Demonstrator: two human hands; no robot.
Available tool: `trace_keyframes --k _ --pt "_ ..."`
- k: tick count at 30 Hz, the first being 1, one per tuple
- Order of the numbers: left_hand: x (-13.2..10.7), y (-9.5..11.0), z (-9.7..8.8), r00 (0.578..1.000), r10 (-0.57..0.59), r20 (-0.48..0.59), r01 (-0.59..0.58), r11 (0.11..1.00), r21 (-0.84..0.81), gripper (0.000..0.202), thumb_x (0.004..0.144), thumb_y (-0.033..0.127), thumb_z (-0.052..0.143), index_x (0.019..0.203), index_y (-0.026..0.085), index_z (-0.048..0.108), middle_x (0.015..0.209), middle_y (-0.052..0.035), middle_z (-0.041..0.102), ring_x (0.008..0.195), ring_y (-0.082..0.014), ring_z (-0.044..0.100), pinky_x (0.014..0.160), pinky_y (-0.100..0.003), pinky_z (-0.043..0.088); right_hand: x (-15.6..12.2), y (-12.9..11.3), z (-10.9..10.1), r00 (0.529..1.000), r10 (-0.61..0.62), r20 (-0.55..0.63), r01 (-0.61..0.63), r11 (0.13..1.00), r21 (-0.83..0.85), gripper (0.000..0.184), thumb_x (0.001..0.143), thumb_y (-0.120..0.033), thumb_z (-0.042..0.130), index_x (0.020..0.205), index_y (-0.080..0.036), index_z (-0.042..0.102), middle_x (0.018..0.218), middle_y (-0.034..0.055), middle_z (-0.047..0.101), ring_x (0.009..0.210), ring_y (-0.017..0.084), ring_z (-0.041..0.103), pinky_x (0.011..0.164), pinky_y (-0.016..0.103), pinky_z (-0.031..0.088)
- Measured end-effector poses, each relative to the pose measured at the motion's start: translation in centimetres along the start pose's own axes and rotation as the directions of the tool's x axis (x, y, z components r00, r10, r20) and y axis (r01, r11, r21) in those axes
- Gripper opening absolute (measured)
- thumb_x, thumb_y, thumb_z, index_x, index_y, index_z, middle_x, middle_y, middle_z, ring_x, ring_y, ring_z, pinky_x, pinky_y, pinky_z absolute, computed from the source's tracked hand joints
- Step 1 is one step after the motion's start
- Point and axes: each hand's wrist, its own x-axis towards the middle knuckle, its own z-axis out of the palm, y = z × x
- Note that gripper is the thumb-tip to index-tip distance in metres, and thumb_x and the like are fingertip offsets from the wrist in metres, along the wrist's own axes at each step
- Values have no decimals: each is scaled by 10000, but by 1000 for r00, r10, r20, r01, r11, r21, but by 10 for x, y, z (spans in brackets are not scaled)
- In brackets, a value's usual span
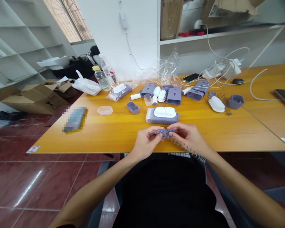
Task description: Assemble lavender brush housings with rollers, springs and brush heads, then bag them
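Note:
Near the table's front edge, my left hand (147, 139) pinches the left end of a small purple plastic piece (165, 133). The fingers of my right hand (188, 135) close on its right end. A metal coil spring (180, 144) is at the purple piece and trails down to the right, under my right wrist. Just beyond my hands lies a purple plastic case (154, 118) with a white bristled brush head (165, 112) on top. How the spring joins the purple piece is hidden by my fingers.
Purple sleeves (174, 95), white caps and a purple cup (133, 107) lie behind. To the right are a white oval part (216, 104), a loose spring (227, 109) and a purple box (236, 101). Bottles (102, 79) stand back left; white cables (211, 85) cross back right.

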Motion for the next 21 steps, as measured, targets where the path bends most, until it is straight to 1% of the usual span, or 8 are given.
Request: trace_keyframes --k 4,7,10,12,15,19,21 --pt "-1 -1 1 1000 4 7 -4 999 33 280 899 313 827 1120 147 782 946 -90 820 814 -210 797 870 -386 672 2 4 -1 1000 16 7 -16 1000 25 288 992 -506 718 993 -222 764 797 46 771 680 195 703 621 329 599" --pt "0 1 2 1000 3 10 -4 999 40 292 912 311 809 1147 143 768 970 -94 821 816 -207 797 872 -382 672 3 4 -1 999 33 16 -34 999 41 317 984 -526 725 985 -211 761 782 45 759 653 187 685 600 321 584" --pt "2 2 2 1000 13 23 -14 998 54 318 923 314 797 1187 143 752 985 -95 819 831 -203 794 877 -375 668 4 3 -1 999 37 2 -37 998 50 308 985 -515 726 988 -209 764 749 33 740 622 177 661 573 306 560" --pt "3 2 2 999 18 38 -20 997 71 314 923 325 801 1174 142 755 957 -91 815 829 -203 788 865 -366 664 4 1 -1 999 36 -3 -36 999 40 299 980 -506 728 970 -210 763 732 27 731 605 172 646 555 298 543" --pt "3 2 1 998 7 59 -12 996 87 295 927 352 803 1134 145 768 922 -88 811 823 -208 785 848 -362 659 3 -4 -2 999 33 19 -33 999 4 290 975 -494 729 958 -207 765 735 31 736 589 165 622 535 293 516" --pt "2 2 0 997 -4 73 -4 995 101 285 930 367 805 1120 157 778 911 -81 811 817 -208 785 844 -364 660 2 -4 -5 999 5 39 -4 999 -39 260 991 -456 708 952 -207 771 756 36 750 594 164 616 554 299 516" --pt "1 2 0 998 -3 59 -4 994 112 276 926 364 810 1105 157 778 894 -78 811 793 -205 784 828 -360 661 3 -2 -5 999 -5 42 7 999 -47 236 999 -429 700 963 -209 777 765 35 757 600 167 626 563 303 524"
